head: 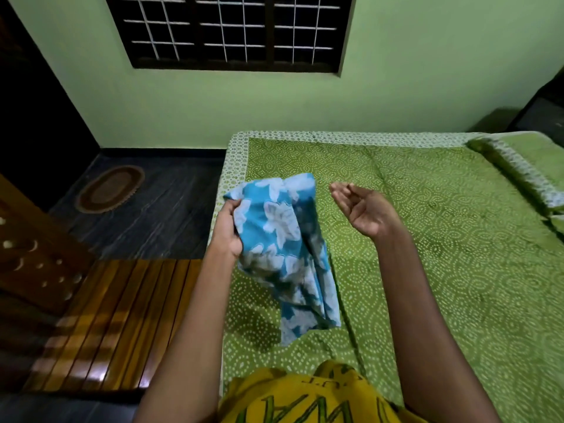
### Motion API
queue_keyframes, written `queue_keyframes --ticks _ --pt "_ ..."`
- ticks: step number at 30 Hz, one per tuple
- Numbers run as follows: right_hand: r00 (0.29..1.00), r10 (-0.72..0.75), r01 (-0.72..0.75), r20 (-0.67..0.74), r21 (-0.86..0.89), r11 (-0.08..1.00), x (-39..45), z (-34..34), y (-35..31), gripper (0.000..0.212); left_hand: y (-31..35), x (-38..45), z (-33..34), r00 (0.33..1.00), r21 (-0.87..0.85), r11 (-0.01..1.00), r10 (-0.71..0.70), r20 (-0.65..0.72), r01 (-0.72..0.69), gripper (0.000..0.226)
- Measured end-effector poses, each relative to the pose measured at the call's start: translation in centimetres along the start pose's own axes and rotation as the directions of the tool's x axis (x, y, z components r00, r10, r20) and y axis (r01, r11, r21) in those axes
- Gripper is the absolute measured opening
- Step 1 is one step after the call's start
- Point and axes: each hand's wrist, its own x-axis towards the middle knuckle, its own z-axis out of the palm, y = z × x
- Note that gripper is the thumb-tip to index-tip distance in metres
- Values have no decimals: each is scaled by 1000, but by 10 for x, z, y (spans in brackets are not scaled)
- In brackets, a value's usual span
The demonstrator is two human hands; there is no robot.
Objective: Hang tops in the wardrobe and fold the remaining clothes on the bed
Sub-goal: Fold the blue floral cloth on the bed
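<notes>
Blue cotton printed with pale flowers hangs from the left hand (227,230), whose fingers and thumb are curled round one upper edge of the garment (283,248). Held by that single edge, the cloth falls in loose folds, and its lower end trails down to the bed (427,239) near the person's body. The grip up high seems meant to let the piece drop open under its own weight so its shape can be found. What kind of garment it is cannot be told from the bunched fabric.

The right hand (360,209) hovers just beside the cloth, palm turned up, fingers loosely bent and holding nothing. It looks poised to catch the opposite edge, which would spread the piece flat for folding.

Beneath both hands the bed is covered with a green sheet of white dotted circles, a broad flat surface that suits folding. A matching pillow (525,169) lies at its far right end. On the dark floor to the left sits an oval mat (110,189), and a barred window (232,29) is set in the green wall behind. No wardrobe can be made out for certain.
</notes>
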Motion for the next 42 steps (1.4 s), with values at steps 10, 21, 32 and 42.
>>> queue_keyframes --ticks 10,21,32,42 --pt "984 178 -163 5 -371 914 -1 -5 67 58 -15 -20 8 862 40 975 -211 461 217 69" --pt "983 125 -81 135 -296 952 -13 0 72 22 -3 -25 -1 948 112 983 -172 267 147 44" --pt "978 178 -109 111 -458 882 -30 9 70 46 4 -29 -9 891 27 991 -132 434 134 71" --pt "981 69 -162 -179 -586 794 -2 -3 72 51 1 -29 -12 970 107 987 -139 201 119 45"
